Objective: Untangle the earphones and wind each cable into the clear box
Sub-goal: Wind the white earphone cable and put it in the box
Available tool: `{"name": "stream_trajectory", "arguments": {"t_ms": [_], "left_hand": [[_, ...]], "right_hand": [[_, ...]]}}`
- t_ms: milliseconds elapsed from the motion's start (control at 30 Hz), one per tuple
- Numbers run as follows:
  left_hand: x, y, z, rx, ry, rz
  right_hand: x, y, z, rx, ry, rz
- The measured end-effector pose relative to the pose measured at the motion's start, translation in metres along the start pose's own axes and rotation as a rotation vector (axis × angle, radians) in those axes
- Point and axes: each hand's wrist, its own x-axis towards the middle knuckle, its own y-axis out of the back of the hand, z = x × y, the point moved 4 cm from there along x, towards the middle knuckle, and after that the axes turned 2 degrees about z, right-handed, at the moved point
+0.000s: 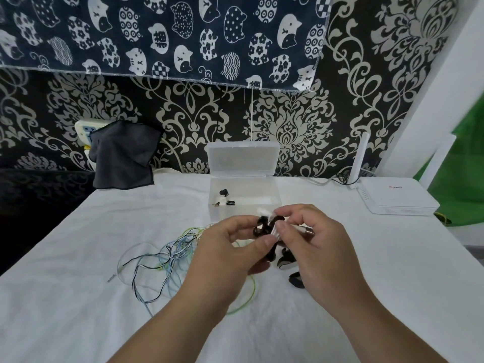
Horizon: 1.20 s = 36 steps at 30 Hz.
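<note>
My left hand [230, 247] and my right hand [311, 237] meet over the white tablecloth, both pinching a small bundle of black and white earphone cable [267, 225] with a metal plug sticking out to the right. A tangle of blue, green, black and white cables [162, 258] lies on the cloth to the left of my hands. Black earbuds [286, 259] dangle or rest just below my right hand. The clear box [272, 197] stands open right behind my hands, lid upright, with a few black and white earphone pieces [224, 200] inside.
A white router [398, 197] with an upright antenna sits at the back right. A dark cloth [123, 155] drapes over a wall socket at the back left. The table's left edge drops into a dark area.
</note>
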Motion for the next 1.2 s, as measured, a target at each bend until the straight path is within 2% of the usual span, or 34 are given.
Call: {"name": "stream_trajectory", "arguments": {"t_ms": [133, 333, 467, 600, 933, 1200], "left_hand": [[0.002, 0.005, 0.003, 0.065, -0.065, 0.048], [0.001, 0.005, 0.009, 0.309, -0.183, 0.050], [0.000, 0.002, 0.007, 0.434, -0.264, 0.085], [0.000, 0.004, 0.007, 0.460, -0.316, 0.112], [0.000, 0.008, 0.007, 0.502, -0.348, 0.142], [-0.004, 0.002, 0.009, 0.477, -0.399, 0.097]], "right_hand": [[-0.001, -0.003, 0.004, -0.062, -0.006, -0.049], [0.002, 0.005, -0.001, -0.184, -0.123, -0.052], [-0.002, 0.001, -0.004, -0.122, -0.165, -0.090], [-0.004, 0.003, -0.004, 0.004, -0.256, -0.130], [0.001, 0.004, -0.007, -0.071, -0.065, -0.209], [0.000, 0.010, -0.012, -0.171, 0.062, -0.082]]}}
